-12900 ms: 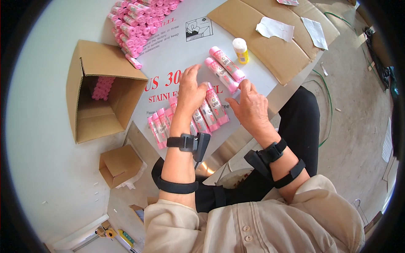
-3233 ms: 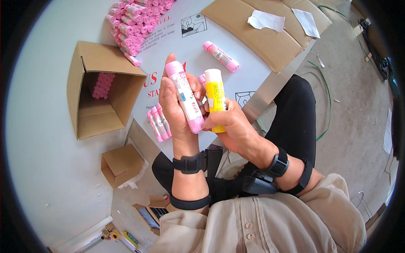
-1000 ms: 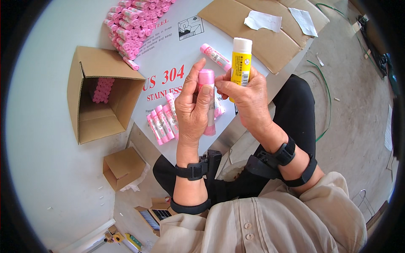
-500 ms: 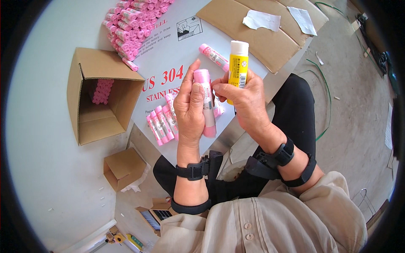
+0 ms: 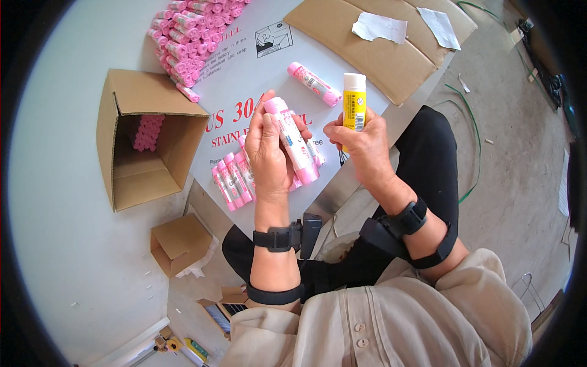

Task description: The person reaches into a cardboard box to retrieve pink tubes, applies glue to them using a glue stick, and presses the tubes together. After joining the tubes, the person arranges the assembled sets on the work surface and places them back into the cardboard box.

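Observation:
My left hand (image 5: 270,153) is wrapped round a pink roll (image 5: 293,139) with a printed label, held tilted above the table. My right hand (image 5: 367,145) grips a yellow glue stick (image 5: 354,110) upright, its white end at the top. Thumb and fingertips of that hand close round its lower part, a little apart from the roll. Another pink roll (image 5: 314,84) lies on the table (image 5: 257,79) beyond my hands. Below my left hand several more pink rolls (image 5: 229,180) lie side by side, some hidden behind it.
A large pile of pink rolls (image 5: 189,43) is at the far left. An open cardboard box (image 5: 153,95) beside the table has pink rolls (image 5: 148,133) inside. Flattened cardboard (image 5: 379,58) with white paper scraps lies at the far right. A smaller box (image 5: 180,244) stands lower down.
The pink roll in my left hand has tilted and turned, showing more of its label. My right hand has moved right and slightly nearer with the glue stick, away from the roll.

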A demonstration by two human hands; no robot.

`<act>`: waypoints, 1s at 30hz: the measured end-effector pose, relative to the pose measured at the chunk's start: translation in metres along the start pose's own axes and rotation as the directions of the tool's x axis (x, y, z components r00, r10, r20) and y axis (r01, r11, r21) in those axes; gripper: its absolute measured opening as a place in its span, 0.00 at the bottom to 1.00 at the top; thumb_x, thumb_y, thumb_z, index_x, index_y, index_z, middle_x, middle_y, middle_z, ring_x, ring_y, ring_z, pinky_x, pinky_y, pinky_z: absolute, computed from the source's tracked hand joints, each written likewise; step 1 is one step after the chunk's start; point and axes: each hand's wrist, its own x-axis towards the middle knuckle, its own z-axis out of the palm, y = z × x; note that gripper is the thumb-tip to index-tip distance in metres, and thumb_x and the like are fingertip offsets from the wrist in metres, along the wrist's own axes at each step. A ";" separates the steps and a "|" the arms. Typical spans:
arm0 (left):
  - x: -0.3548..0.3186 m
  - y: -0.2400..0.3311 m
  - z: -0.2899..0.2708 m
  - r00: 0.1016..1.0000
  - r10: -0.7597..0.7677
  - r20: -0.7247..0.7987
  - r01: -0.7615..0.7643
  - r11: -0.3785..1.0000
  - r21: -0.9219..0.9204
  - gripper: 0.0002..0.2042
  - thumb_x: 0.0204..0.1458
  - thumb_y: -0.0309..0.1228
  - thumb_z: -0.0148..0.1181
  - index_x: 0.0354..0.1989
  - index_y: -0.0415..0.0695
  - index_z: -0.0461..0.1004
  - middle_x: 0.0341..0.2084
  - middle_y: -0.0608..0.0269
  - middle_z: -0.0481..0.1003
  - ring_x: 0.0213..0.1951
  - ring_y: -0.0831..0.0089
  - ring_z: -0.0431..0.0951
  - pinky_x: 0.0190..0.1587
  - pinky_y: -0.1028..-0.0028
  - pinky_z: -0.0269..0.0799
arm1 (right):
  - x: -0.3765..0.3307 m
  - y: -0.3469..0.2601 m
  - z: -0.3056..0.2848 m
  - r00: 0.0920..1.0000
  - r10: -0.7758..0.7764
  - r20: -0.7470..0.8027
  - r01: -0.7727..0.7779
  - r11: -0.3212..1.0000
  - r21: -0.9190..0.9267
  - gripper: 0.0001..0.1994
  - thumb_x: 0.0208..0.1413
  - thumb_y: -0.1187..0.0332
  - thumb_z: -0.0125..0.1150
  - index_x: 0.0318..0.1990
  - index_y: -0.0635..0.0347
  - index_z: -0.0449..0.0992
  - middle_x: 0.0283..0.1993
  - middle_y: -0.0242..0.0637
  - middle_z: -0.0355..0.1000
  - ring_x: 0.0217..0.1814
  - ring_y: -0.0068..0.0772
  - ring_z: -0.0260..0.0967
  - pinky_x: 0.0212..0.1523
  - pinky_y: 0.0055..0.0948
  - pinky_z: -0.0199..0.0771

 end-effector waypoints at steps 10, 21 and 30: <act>0.009 -0.011 -0.012 0.987 -0.046 -0.152 0.036 0.997 -0.064 0.18 0.62 0.36 0.43 0.56 0.39 0.62 0.28 0.54 0.75 0.29 0.67 0.76 0.34 0.68 0.74 | 0.005 0.007 -0.005 0.992 0.103 0.076 -0.100 0.994 -0.041 0.11 0.40 0.76 0.66 0.31 0.64 0.69 0.25 0.38 0.72 0.24 0.24 0.70 0.25 0.24 0.69; 0.010 -0.018 -0.014 0.979 -0.050 -0.197 0.045 0.998 -0.033 0.16 0.62 0.37 0.46 0.54 0.41 0.64 0.28 0.60 0.73 0.28 0.73 0.76 0.31 0.74 0.75 | 0.000 0.011 0.001 0.966 0.178 0.186 -0.181 0.984 -0.001 0.14 0.42 0.72 0.68 0.33 0.68 0.70 0.26 0.39 0.73 0.24 0.25 0.71 0.27 0.22 0.73; 0.003 -0.016 -0.002 0.997 0.030 -0.067 -0.015 0.978 0.207 0.17 0.60 0.31 0.52 0.57 0.44 0.67 0.25 0.75 0.68 0.24 0.88 0.63 0.27 0.86 0.62 | 0.005 0.005 -0.004 0.989 0.062 0.135 -0.078 0.990 0.119 0.12 0.42 0.74 0.65 0.33 0.67 0.69 0.27 0.39 0.72 0.26 0.26 0.72 0.27 0.24 0.73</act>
